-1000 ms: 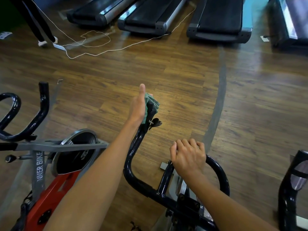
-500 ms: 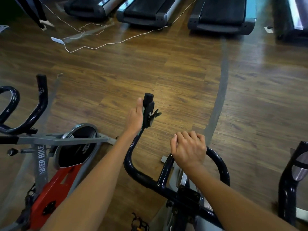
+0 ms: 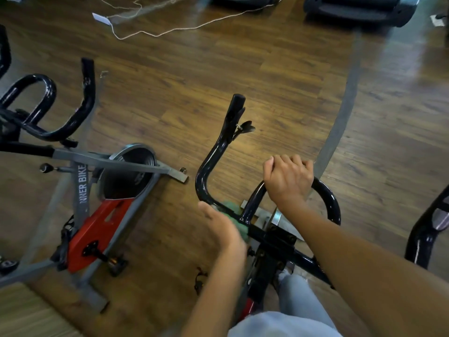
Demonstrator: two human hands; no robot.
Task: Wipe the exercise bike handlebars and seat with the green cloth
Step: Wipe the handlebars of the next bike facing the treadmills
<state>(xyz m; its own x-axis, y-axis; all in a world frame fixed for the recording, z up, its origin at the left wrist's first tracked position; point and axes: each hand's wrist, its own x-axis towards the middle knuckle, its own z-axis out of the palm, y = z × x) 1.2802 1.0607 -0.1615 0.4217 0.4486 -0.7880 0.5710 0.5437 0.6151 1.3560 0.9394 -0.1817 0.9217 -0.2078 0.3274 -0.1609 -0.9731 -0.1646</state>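
Head view: handlebar wiping is in hand, seat not in shot, so prob. not yet done. The left hand [image 3: 222, 227] is pressing the green cloth [image 3: 234, 212] onto the lower stretch of the left handlebar [image 3: 206, 171], just beside the centre clamp [image 3: 274, 239] where the bar meets the stem. Cloth is showing only as a green wad betw. palm and tube; hand is motion-blurred, thumb pointing fwd, fingers hidden on the far side, so it looks wrapped round cloth and bar but I cannot tell the curl exactly. The right hand [image 3: 288, 180] is clenching the inner loop bar [image 3: 325, 198] from above, knuckles up, wrist and forearm angling back toward the body, steadying the bike. Left forearm is reaching fwd and slightly inward, wrist low. Next move, as I judge it: working the cloth across the clamp to the loop and right-side bar, which means shifting the right hand's hold, then turning to the seat behind. A second bike [image 3: 97, 203] is standing near on the left.
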